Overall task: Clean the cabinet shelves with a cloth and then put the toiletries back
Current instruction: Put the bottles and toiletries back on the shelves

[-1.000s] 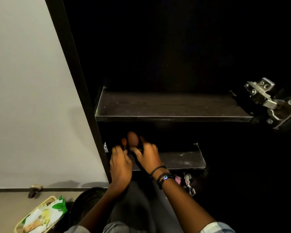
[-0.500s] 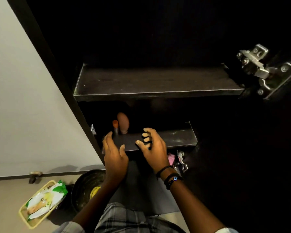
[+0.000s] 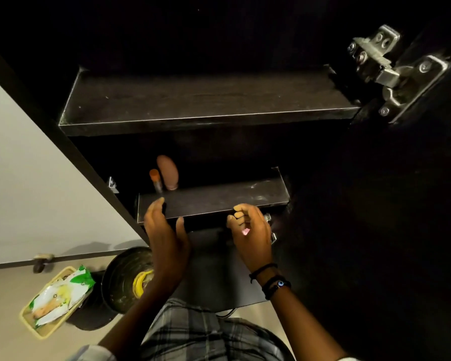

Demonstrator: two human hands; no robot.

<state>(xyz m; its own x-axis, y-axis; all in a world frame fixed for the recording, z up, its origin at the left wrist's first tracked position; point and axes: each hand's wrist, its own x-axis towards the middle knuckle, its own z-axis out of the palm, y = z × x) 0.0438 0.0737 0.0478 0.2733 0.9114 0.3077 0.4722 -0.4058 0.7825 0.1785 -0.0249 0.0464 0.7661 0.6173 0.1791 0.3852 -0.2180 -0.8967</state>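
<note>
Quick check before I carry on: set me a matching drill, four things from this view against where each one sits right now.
Things:
1. brown bottle
2. wipes pack
3. metal hinge
4. yellow item

Places:
A. inside the black bucket
B. at the upper right of the cabinet
C. on the lower shelf, beside the orange-capped tube
D. in the yellow basket on the floor

Pairs: 1-C; 2-D; 3-B; 4-A

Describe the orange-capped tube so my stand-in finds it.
In the dark cabinet, look at the lower, shorter shelf. At its back left stand two items: the tube is the thin orange-capped one, left of the rounded brown bottle.
</note>
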